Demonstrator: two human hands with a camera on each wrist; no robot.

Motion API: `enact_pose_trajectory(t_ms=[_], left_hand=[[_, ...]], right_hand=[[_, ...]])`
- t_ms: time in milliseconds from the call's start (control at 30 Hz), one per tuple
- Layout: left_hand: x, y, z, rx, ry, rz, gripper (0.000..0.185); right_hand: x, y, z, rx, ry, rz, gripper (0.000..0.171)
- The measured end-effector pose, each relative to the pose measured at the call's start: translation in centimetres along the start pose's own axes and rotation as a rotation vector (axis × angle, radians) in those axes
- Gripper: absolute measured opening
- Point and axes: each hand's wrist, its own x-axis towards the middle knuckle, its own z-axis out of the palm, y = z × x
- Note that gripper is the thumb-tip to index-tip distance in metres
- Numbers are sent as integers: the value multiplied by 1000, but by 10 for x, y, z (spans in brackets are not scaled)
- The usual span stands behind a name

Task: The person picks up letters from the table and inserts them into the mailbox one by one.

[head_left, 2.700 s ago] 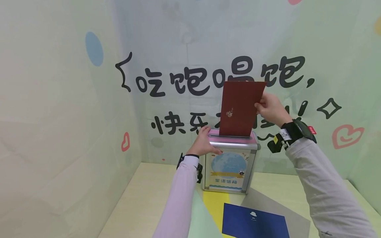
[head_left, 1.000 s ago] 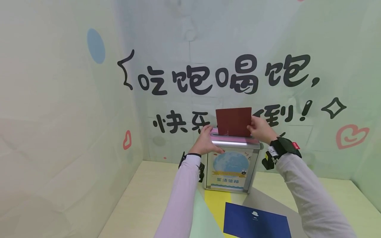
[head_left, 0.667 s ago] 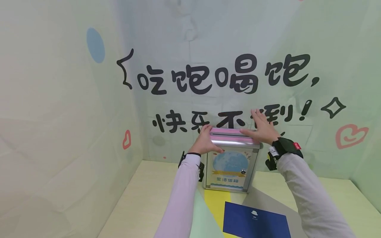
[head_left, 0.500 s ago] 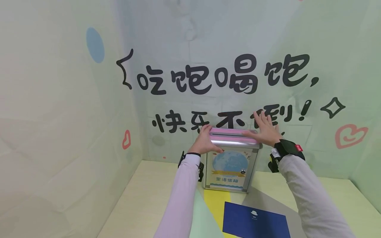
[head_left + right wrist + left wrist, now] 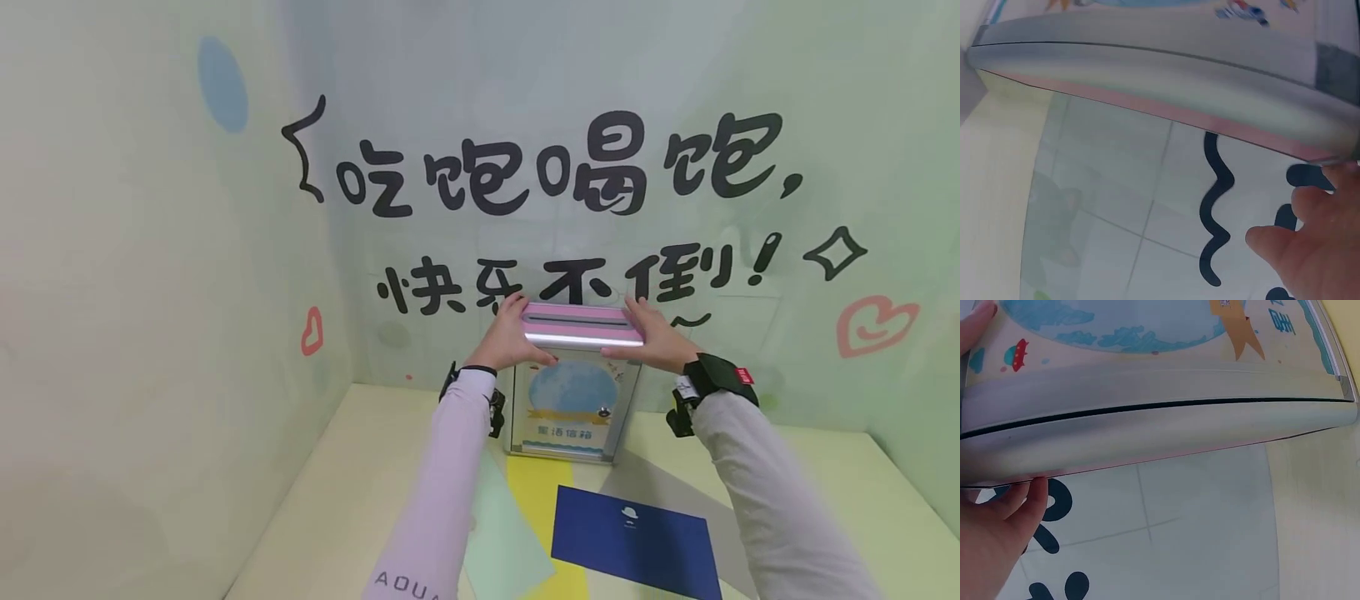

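A silver metal box (image 5: 573, 400) with a pink slotted lid (image 5: 581, 321) stands on the table by the back wall. My left hand (image 5: 510, 337) holds its upper left edge, thumb on the front and fingers over the top. My right hand (image 5: 651, 337) holds the upper right edge the same way. In the left wrist view the box (image 5: 1147, 431) fills the frame, with my left hand (image 5: 997, 537) at its corner. The right wrist view shows the box's rim (image 5: 1147, 62) and my right hand (image 5: 1310, 250) behind it. No red card is in sight.
A dark blue card (image 5: 630, 542) lies on the table in front of the box, over yellow (image 5: 536, 500), pale green (image 5: 498, 533) and grey (image 5: 667, 492) sheets. Printed walls close in at the left and back.
The red card slid down through the lid's slot and out of sight. My right hand let go of it and moved onto the box's right top edge. The left hand stayed put.
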Motion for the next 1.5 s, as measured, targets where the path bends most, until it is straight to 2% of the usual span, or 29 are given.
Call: enact_pose_trajectory(t_ms=[100,233,400,700,900,1067,1267,1367,1500], left_hand=[[0,4,-5,21,9,9,108],[-4,6,-5,55,16,-16,109],[-13,9,-1,94,54,4,111],[-40,27,5,147,80,61,112],[-68,25,8,84,135,95,107],[-93,8,14,110,155,102,101],[-120,-23,23,73,183,9,101],[-136,-40,29,80,162,-54,99],[-159,-65,42,130,94,-113,100]], right_hand=[[1,-2,5,36,49,-23,89],[-1,-4,13,70,122,-28,74],[-7,-4,17,106,157,-44,68],[-10,2,18,129,162,-60,68],[-10,2,19,129,160,-58,69],[-9,3,20,147,155,-55,71],[-8,4,22,137,160,-62,70],[-7,5,21,140,158,-66,70],[-8,4,20,150,150,-65,69]])
